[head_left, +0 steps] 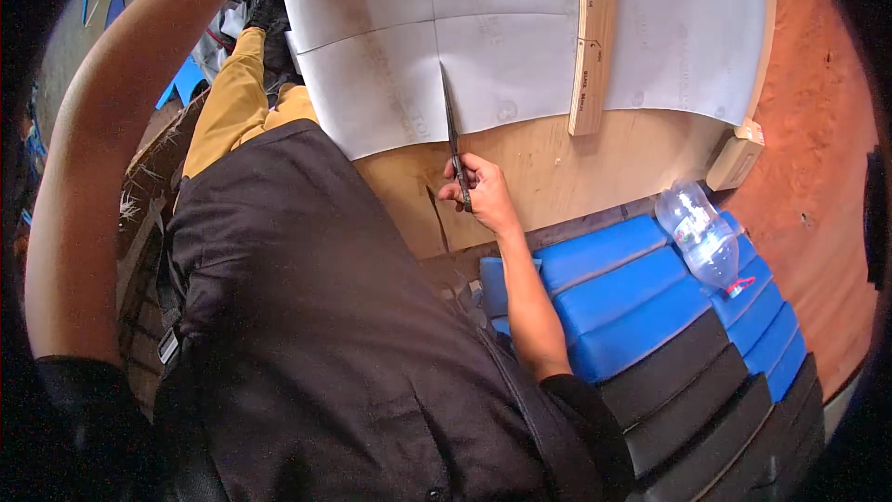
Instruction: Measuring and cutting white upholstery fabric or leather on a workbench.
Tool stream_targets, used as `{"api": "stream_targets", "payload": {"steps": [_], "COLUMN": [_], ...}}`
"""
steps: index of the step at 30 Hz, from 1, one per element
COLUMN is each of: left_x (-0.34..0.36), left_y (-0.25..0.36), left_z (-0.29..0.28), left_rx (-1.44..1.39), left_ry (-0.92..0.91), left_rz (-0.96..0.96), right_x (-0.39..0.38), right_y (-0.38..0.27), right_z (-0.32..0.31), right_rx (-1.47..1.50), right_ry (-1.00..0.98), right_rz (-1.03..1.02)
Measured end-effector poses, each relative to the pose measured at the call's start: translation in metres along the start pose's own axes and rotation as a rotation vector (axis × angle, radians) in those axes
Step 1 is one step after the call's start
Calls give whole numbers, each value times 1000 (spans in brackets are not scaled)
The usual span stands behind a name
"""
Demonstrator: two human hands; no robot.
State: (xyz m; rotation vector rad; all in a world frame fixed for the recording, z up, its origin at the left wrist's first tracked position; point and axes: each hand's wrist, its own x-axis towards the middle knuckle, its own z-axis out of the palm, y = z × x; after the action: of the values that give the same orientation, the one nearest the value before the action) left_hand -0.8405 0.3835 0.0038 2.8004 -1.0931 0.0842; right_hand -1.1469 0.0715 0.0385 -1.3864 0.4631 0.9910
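Observation:
My right hand [478,191] grips the handles of dark scissors [452,125] at the near edge of a large pale grey-white sheet [372,74]. The long blades lie along a dark line that runs away from me across the sheet, their tip pointing to the far side. They look nearly closed. A second, curved line crosses the first farther up. My left forearm [88,177] reaches up along the left side and leaves at the top edge, so its hand is out of sight.
A wooden strip [592,37] lies across the sheet on a light wooden board [530,153], with a small wood block [737,156] at the right corner. Nearer are blue padded pieces [609,284], black ones [674,367] and a clear plastic bottle [697,232]. Tan trousers [242,102] show at left.

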Motion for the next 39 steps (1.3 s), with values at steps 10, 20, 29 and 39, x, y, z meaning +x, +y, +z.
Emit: {"api": "stream_targets", "payload": {"steps": [10,20,29,39], "left_x": [0,0,2,2], "left_y": [-4,-2,-2,-4], "left_z": [2,-2,-3,-5], "left_rx": [50,-53,-30,-21], "left_ry": [11,-15,-12,-27], "left_rz": [55,-8,1,17], "right_x": [19,28,48,56], "right_y": [-34,-36,-56,-63], "right_z": [3,8,8,12], "right_rx": [-161,-49,-95,-209], "right_ry": [-46,12,19,42], "right_rz": [18,-33,-34,-86]}}
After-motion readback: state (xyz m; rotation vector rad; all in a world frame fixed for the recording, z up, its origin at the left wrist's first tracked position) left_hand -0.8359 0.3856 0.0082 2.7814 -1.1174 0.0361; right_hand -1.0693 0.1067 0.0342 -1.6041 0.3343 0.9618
